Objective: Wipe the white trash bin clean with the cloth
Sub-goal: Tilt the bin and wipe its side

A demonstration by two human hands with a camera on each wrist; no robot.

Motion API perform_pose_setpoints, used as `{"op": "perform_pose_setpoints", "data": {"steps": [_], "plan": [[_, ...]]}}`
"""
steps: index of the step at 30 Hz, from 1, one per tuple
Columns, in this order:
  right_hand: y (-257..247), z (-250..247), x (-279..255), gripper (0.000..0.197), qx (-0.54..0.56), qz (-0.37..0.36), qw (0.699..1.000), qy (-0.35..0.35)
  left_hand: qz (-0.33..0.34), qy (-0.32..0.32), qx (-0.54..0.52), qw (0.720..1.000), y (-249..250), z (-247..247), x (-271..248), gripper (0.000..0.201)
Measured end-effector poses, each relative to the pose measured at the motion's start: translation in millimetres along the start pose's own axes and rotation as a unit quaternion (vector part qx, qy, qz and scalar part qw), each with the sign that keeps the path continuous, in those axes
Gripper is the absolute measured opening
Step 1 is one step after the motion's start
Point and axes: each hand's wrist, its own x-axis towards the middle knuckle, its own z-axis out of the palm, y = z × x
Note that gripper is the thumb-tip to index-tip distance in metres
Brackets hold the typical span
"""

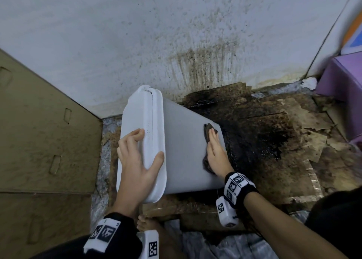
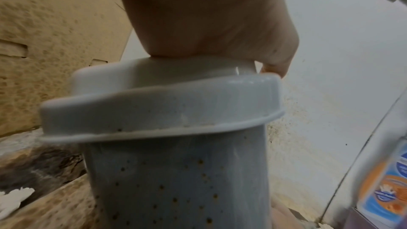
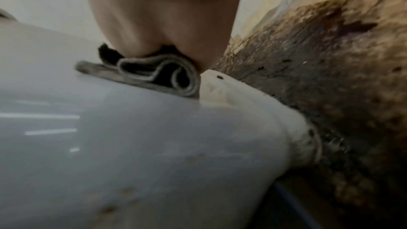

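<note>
So there's one tall white plastic trash bin (image 1: 184, 147) with smooth, slightly glossy sides, tipped over at a slant so its lid end points toward the brown cardboard on the left and its base sits down over the black greasy patch on the floor. The white plastic lid (image 1: 141, 141) is a rounded-off oblong with a stepped rim and a seam running down its length. From the left wrist view the bin's side is peppered with little brown rust-coloured specks (image 2: 176, 189), while the face being worked on looks mostly clean with a few faint tan smears. The left hand (image 1: 137, 160) is spread over the lid, fingers curled over the far edge and thumb hooked round the near rim, so it's gripping the lid end to steady the thing. The right hand (image 1: 216, 150) lies flat with fingers straight and together, pressing one dark, grimy folded cloth (image 3: 152, 74) against the bin's upper side near the base end; the cloth is soft, thick-edged and bunched into loops under the palm. Both wrists wear black bands with white square-patterned tags. The floor (image 1: 274, 141) is stained, peeling cardboard sheets, and the white wall (image 1: 176, 33) behind is splattered with brown drips. A purple box (image 1: 340, 82) sits in the right corner.
</note>
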Motion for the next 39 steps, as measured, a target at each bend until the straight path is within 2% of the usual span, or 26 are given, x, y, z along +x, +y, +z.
{"op": "perform_pose_setpoints", "data": {"steps": [4, 9, 13, 16, 19, 24, 27, 31, 33, 35, 39], "plan": [[-37, 9, -14, 0.058, 0.033, -0.009, 0.999, -0.022, -0.008, -0.005, 0.002, 1.0, 1, -1, 0, 0.053], [-96, 29, -45, 0.059, 0.064, -0.127, 0.988, -0.066, -0.011, -0.003, 0.009, 1.0, 5, -2, 0, 0.056], [-98, 37, -65, 0.06, 0.034, -0.193, 0.98, -0.04, -0.009, 0.001, 0.01, 1.0, 3, -1, 0, 0.056], [-82, 40, -70, 0.06, 0.028, -0.206, 0.978, -0.009, -0.008, 0.003, 0.004, 1.0, 0, -3, 0, 0.054], [-45, 42, -72, 0.061, 0.024, -0.163, 0.986, 0.014, -0.013, 0.003, 0.001, 1.0, -4, -7, -1, 0.053], [41, 20, -70, 0.059, 0.004, -0.002, 0.998, 0.061, -0.014, 0.001, -0.008, 1.0, -2, -7, -2, 0.054], [44, 21, -66, 0.057, 0.037, 0.037, 0.995, 0.09, -0.01, -0.002, -0.003, 1.0, 0, -5, 0, 0.054], [11, 30, -70, 0.057, 0.093, 0.06, 0.989, 0.099, -0.017, 0.001, 0.002, 1.0, 1, -5, -1, 0.056], [-20, 39, -73, 0.056, 0.133, 0.024, 0.987, 0.085, -0.013, 0.0, 0.004, 1.0, 1, -4, 0, 0.055], [-54, 51, -81, 0.056, 0.153, -0.046, 0.984, 0.072, -0.011, 0.002, -0.001, 1.0, 1, -3, 0, 0.053], [-96, 67, -104, 0.056, 0.138, -0.146, 0.978, 0.049, -0.005, 0.001, 0.002, 1.0, -1, -3, -1, 0.052]]}}
